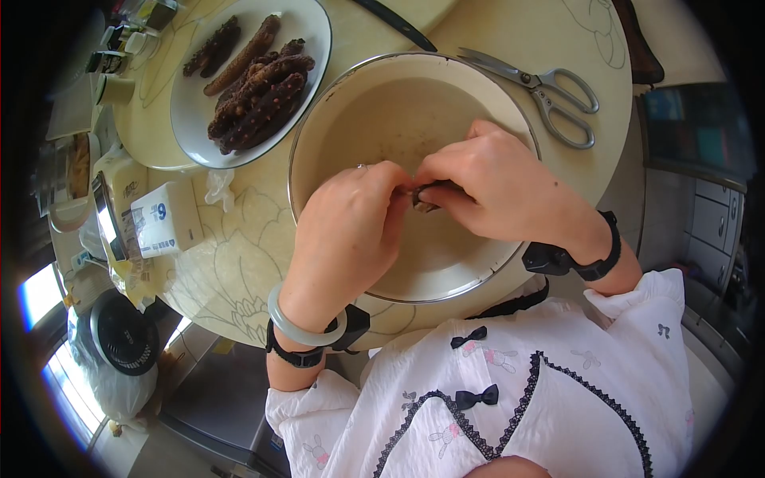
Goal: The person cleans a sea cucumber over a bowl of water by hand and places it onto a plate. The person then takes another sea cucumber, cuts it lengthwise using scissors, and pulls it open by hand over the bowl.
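Note:
A small dark sea cucumber (pixel 428 197) is held over the cream enamel basin (pixel 315 131), which contains slightly cloudy water with dark specks. My right hand (pixel 502 185) is closed around it, and its curled fingers hide most of the body. Thumb and forefinger of my left hand (pixel 349 227) pinch together at its near end; the exact spot they grip is hidden. Up and to the left, several brown, knobbly sea cucumbers (pixel 259 97) lie on a white oval plate (pixel 189 123).
Metal scissors (pixel 540 84) lie right of the basin, blades partly apart. Beyond the basin is a black handle (pixel 398 27) beside a pale round board. A white packet (pixel 167 218) and a crumpled clear plastic scrap (pixel 219 190) sit on the left of the flower-patterned table (pixel 239 271).

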Action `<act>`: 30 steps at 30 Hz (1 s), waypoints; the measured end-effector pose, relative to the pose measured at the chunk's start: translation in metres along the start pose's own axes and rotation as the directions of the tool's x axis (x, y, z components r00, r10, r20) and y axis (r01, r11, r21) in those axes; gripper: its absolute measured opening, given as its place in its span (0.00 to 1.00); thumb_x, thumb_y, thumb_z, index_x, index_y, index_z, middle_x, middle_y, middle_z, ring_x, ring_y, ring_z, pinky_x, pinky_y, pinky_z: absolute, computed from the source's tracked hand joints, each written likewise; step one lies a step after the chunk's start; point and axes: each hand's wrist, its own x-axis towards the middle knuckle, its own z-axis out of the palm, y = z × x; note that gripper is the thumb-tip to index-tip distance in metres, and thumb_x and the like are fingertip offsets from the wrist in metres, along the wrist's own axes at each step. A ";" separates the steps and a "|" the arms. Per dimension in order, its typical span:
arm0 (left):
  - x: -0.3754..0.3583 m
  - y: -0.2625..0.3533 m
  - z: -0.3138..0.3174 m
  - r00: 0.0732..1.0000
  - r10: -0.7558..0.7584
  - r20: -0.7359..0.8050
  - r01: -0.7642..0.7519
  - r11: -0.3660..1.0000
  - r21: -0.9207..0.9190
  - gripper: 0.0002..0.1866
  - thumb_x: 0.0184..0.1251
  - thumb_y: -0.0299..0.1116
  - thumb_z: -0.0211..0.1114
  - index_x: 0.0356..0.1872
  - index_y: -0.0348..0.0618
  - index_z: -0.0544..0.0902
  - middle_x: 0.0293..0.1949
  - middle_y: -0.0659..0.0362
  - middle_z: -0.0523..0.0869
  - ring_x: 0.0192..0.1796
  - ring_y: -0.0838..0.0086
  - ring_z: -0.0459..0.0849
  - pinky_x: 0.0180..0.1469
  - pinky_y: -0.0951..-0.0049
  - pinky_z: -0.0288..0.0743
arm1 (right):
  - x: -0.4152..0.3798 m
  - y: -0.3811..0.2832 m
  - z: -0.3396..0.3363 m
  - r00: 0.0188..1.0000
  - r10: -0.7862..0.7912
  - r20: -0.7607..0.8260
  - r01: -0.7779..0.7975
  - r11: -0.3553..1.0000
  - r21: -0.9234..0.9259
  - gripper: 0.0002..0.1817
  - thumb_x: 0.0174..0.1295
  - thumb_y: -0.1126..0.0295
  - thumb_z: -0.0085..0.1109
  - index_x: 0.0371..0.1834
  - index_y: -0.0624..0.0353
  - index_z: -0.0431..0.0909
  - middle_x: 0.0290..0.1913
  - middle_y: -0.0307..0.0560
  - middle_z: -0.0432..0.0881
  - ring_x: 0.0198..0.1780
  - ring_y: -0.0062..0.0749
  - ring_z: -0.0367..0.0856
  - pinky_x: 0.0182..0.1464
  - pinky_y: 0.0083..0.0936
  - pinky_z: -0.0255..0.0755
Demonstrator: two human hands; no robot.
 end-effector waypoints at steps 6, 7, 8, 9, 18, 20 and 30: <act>0.000 0.000 -0.001 0.999 -0.032 0.010 0.032 0.999 -0.022 0.09 0.58 0.20 0.68 0.41 0.37 0.83 0.34 0.50 0.87 0.39 0.57 0.87 0.43 0.63 0.79 | 0.001 0.001 -0.003 0.999 0.047 0.027 -0.050 0.991 0.125 0.06 0.61 0.71 0.65 0.40 0.57 0.85 0.31 0.45 0.86 0.33 0.42 0.82 0.49 0.33 0.69; 0.000 0.000 -0.001 1.000 -0.031 0.007 0.031 0.999 -0.012 0.09 0.58 0.20 0.68 0.41 0.37 0.83 0.34 0.50 0.88 0.39 0.57 0.87 0.43 0.63 0.79 | 0.001 0.001 -0.004 0.998 0.048 0.035 -0.052 0.992 0.114 0.06 0.61 0.72 0.65 0.40 0.58 0.85 0.31 0.45 0.86 0.33 0.42 0.82 0.49 0.33 0.69; -0.001 0.000 -0.001 1.000 -0.030 0.004 0.030 1.000 -0.001 0.09 0.58 0.20 0.67 0.41 0.37 0.83 0.34 0.50 0.88 0.39 0.57 0.87 0.44 0.63 0.79 | 0.002 0.000 -0.004 0.998 0.049 0.043 -0.053 0.993 0.103 0.06 0.61 0.72 0.65 0.40 0.58 0.85 0.31 0.46 0.86 0.33 0.42 0.82 0.49 0.33 0.70; -0.001 0.000 0.000 1.000 -0.029 0.003 0.029 1.000 -0.002 0.09 0.58 0.20 0.67 0.41 0.37 0.83 0.34 0.50 0.88 0.39 0.57 0.87 0.44 0.63 0.79 | 0.002 0.000 -0.004 0.998 0.049 0.043 -0.053 0.993 0.102 0.06 0.61 0.72 0.65 0.40 0.58 0.85 0.31 0.46 0.86 0.33 0.42 0.82 0.49 0.33 0.70; -0.001 -0.002 0.005 0.997 0.033 -0.068 -0.028 0.997 0.078 0.01 0.64 0.24 0.64 0.35 0.40 0.80 0.30 0.50 0.85 0.37 0.53 0.83 0.41 0.55 0.75 | 0.001 0.001 0.000 0.999 0.050 0.001 -0.050 0.998 0.027 0.06 0.60 0.72 0.65 0.39 0.58 0.85 0.31 0.46 0.86 0.33 0.44 0.82 0.49 0.34 0.70; -0.001 -0.002 0.005 0.998 0.028 -0.062 -0.022 0.995 0.100 0.02 0.62 0.22 0.63 0.34 0.39 0.80 0.30 0.50 0.84 0.37 0.53 0.83 0.41 0.56 0.75 | 0.001 0.001 0.000 0.999 0.050 -0.016 -0.049 0.999 0.024 0.05 0.59 0.72 0.65 0.38 0.58 0.84 0.32 0.46 0.86 0.34 0.44 0.82 0.48 0.35 0.70; -0.005 -0.001 0.007 0.996 -0.029 0.081 -0.001 0.939 0.343 0.02 0.62 0.25 0.65 0.33 0.40 0.80 0.29 0.52 0.83 0.36 0.54 0.82 0.41 0.56 0.76 | -0.001 0.003 0.006 0.999 -0.044 0.001 0.043 0.972 -0.231 0.02 0.60 0.69 0.64 0.34 0.52 0.84 0.31 0.42 0.86 0.36 0.37 0.85 0.49 0.34 0.70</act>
